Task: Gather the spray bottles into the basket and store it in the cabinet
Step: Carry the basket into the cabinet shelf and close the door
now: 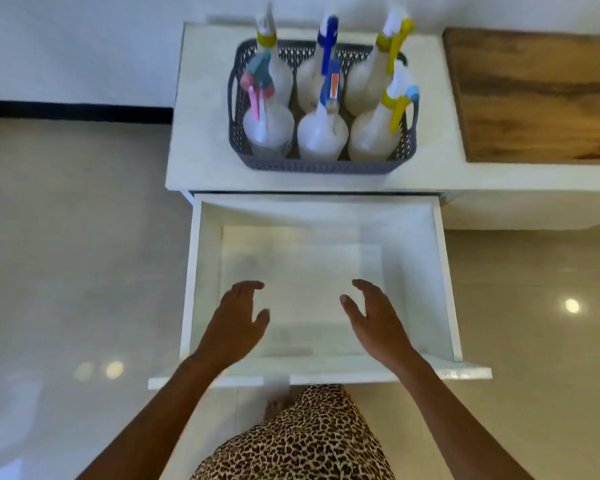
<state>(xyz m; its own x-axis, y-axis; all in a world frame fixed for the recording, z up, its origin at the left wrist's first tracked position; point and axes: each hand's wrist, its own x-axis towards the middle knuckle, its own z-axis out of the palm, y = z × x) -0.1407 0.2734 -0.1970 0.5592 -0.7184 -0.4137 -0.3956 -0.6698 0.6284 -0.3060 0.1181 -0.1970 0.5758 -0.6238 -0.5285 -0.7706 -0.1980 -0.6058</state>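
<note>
A grey perforated basket (pixel 321 165) stands on the white cabinet top (pixel 201 140), holding several white spray bottles (pixel 321 133) with yellow, blue and pink triggers. Below it, the cabinet's white drawer (pixel 445 271) is pulled out, and nothing lies inside it. My left hand (pixel 236 320) and my right hand (pixel 374 317) hover over the drawer's front half, palms facing each other, fingers loosely curved, holding nothing. Both hands are well short of the basket.
A wooden board (pixel 541 95) covers the counter to the right of the basket. Glossy beige floor tiles (pixel 77 271) lie on both sides of the drawer. A white wall (pixel 84 46) with a dark skirting runs behind the cabinet. Leopard-print clothing (pixel 309 441) shows at the bottom.
</note>
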